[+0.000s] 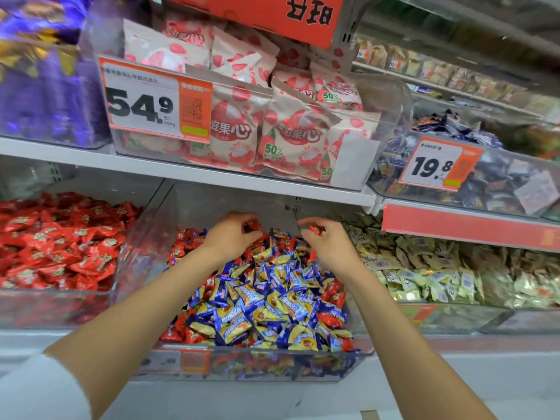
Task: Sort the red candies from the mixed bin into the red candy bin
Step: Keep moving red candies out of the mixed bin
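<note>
The clear mixed bin [142, 268] on the lower shelf holds blue-and-yellow candies [266, 298] with red candies [333, 295] scattered among them. Both my hands reach deep into its back. My left hand [233, 234] has its fingers curled round red candies [253, 224] at the back of the pile. My right hand [327, 241] pinches a small red candy [316, 229] between thumb and fingers just above the pile. To the left stands the red candy bin [57, 237], full of red wrapped candies.
A bin of cream-wrapped candies [424, 268] sits to the right. The shelf above [181, 172] overhangs the bins and carries bagged sweets [288, 134], price tags [142, 104] and a bin of dark candies [485, 177]. Purple packs [45, 71] stand at the upper left.
</note>
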`<state>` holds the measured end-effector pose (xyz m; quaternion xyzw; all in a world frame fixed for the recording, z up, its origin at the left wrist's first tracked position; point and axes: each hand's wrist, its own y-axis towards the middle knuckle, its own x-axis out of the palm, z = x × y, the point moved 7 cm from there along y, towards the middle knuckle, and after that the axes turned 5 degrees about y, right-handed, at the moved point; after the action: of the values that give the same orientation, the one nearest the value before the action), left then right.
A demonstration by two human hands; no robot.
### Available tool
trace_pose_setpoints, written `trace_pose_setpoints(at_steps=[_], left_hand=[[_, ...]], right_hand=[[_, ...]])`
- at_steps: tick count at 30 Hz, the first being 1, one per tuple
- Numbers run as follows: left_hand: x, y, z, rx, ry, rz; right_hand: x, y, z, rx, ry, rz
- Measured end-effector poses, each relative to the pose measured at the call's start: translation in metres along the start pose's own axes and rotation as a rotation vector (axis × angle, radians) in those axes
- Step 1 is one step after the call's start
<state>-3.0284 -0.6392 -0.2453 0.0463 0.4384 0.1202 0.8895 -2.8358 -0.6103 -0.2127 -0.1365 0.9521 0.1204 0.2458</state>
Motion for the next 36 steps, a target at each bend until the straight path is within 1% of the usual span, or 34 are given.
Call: trace_pose_setpoints(at_steps=[2, 4, 7, 10, 13, 15, 18, 20, 22, 25, 29, 31, 36], left_hand=[[0.017, 0.008, 0.001, 0.062, 0.09, -0.157], [0.026, 0.009, -0.002, 0.104, 0.209, -0.242], [0.025, 0.009, -0.006, 0.092, 0.251, -0.236], [0.022, 0.006, -0.009, 0.055, 0.336, -0.202], [0.018, 0.003, -0.013, 0.03, 0.343, -0.168], [0.012, -0.002, -0.015, 0.019, 0.35, -0.151], [-0.001, -0.013, -0.017, -0.009, 0.257, -0.124], [-0.013, -0.024, -0.015, -0.025, 0.201, -0.086], [-0.029, -0.036, -0.014, -0.048, 0.125, -0.015], [-0.05, -0.057, -0.016, -0.069, 0.002, 0.061], [-0.061, -0.073, -0.022, -0.104, -0.083, 0.134], [-0.058, -0.077, -0.026, -0.122, -0.136, 0.138], [-0.05, -0.076, -0.027, -0.112, -0.169, 0.117]], right_hand=[[-0.001, 0.012, 0.007, 0.021, -0.086, 0.063], [0.006, 0.018, 0.018, 0.071, -0.161, 0.045], [0.024, 0.018, 0.032, 0.113, -0.189, -0.033], [0.035, 0.016, 0.03, 0.076, -0.246, -0.059], [0.031, 0.013, 0.025, 0.079, -0.145, -0.049], [0.023, 0.012, 0.023, 0.083, -0.06, -0.004], [0.018, 0.005, 0.018, 0.09, 0.031, -0.002], [0.019, -0.004, 0.01, 0.076, 0.087, -0.052], [0.021, -0.012, 0.004, 0.069, 0.147, -0.109], [0.025, -0.02, -0.005, 0.042, 0.18, -0.158], [0.029, -0.024, -0.015, 0.006, 0.175, -0.155], [0.03, -0.022, -0.018, -0.014, 0.118, -0.137], [0.05, -0.005, -0.018, -0.055, 0.039, -0.235]])
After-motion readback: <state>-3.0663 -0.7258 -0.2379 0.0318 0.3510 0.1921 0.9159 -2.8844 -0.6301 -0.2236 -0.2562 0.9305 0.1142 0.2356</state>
